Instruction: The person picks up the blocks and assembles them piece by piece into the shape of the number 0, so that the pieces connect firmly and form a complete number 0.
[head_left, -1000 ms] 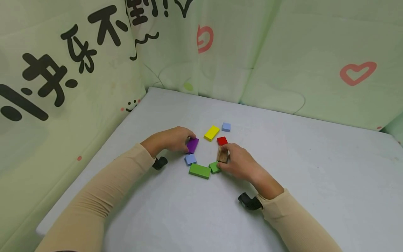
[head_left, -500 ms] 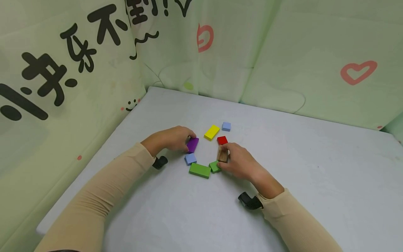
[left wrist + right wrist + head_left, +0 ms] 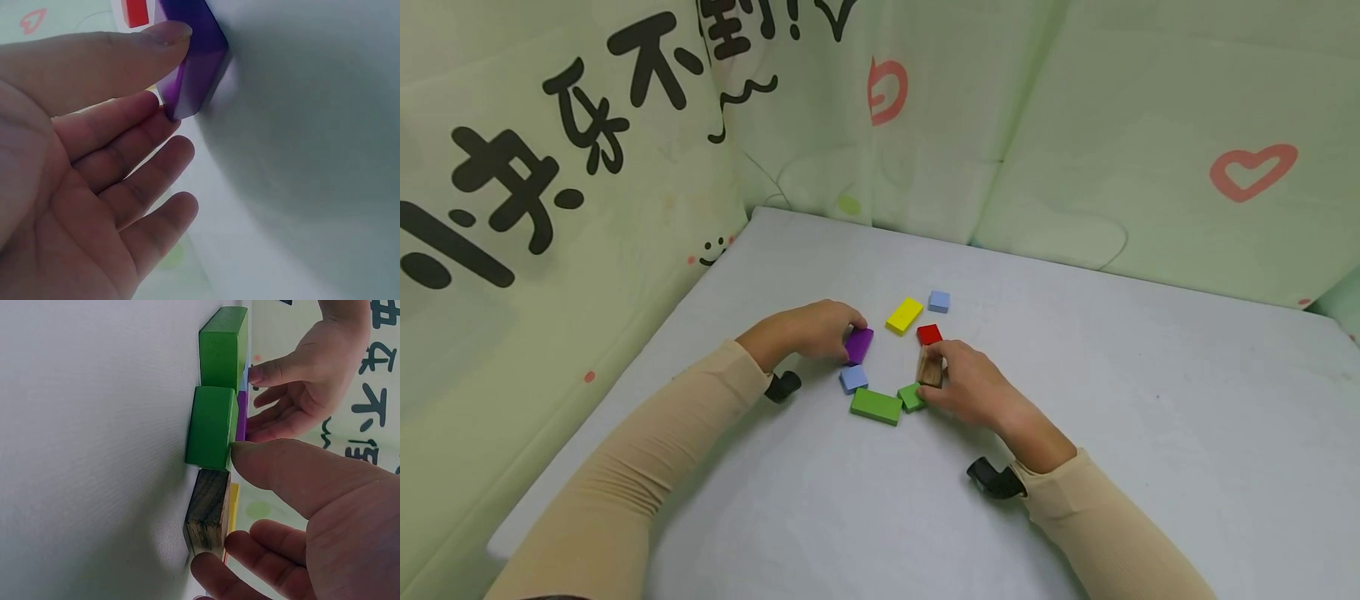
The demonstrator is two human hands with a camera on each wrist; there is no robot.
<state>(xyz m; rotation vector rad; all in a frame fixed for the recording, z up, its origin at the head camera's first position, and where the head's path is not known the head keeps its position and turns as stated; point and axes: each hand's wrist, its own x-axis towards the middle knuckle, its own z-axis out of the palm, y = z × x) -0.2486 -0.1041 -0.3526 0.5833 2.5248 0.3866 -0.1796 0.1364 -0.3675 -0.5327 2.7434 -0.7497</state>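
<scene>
In the head view, several coloured blocks form a loose ring on the table. My left hand (image 3: 820,330) pinches the purple block (image 3: 860,346), thumb on one side and fingertips on the other, the remaining fingers loosely spread. Opposite, my right hand (image 3: 973,385) spans the brown wooden block (image 3: 931,369). A fingertip rests at that block's far end, and the thumb touches the small green block (image 3: 211,425) beside the joint. A red block (image 3: 928,334) sits just beyond the wooden one. Near the purple block lies a light blue block (image 3: 853,379), with a long green block (image 3: 877,407) in front.
A yellow block (image 3: 904,316) lies at the back of the ring, and another light blue block (image 3: 939,302) stands behind it. The white table (image 3: 1120,400) meets printed green curtains (image 3: 1120,125) at its back and left. Each wrist carries a black camera (image 3: 995,478).
</scene>
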